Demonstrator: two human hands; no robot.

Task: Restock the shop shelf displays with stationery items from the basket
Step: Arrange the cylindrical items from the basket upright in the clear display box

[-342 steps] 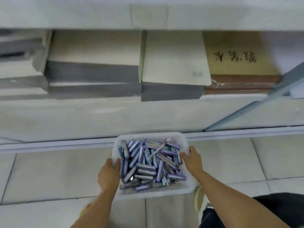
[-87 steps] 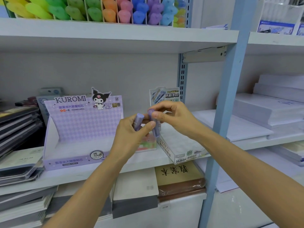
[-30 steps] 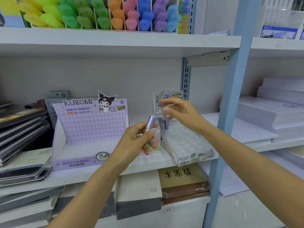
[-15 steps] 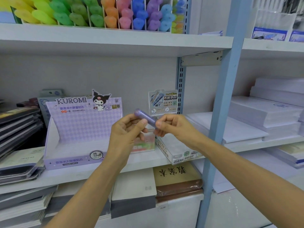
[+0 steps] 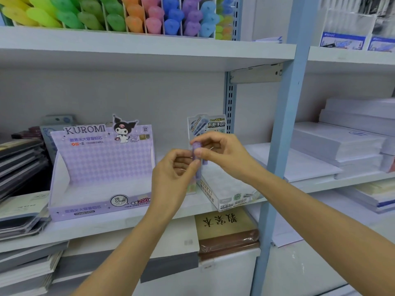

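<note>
A small purple tube [image 5: 196, 155] stands nearly upright between my two hands, in front of the middle shelf. My right hand [image 5: 222, 154] pinches its top between thumb and fingers. My left hand [image 5: 173, 178] holds its lower part with curled fingers. Left of the hands sits the purple Kuromi display box [image 5: 100, 167], whose tray looks bare. Just behind and below my right hand stands a white gridded display box [image 5: 230, 189] with its header card [image 5: 206, 124]. The basket is out of view.
A blue shelf upright [image 5: 280, 146] rises just right of my right arm. Stacks of white paper [image 5: 342, 146] fill the right bay, dark notebooks [image 5: 19, 163] the far left. Coloured pens [image 5: 128, 16] line the top shelf. Below lie more pads and a brown book [image 5: 224, 227].
The purple tube has turned from lying slanted between my hands to nearly upright. My right hand has shifted up to its top end, nearer the white gridded box.
</note>
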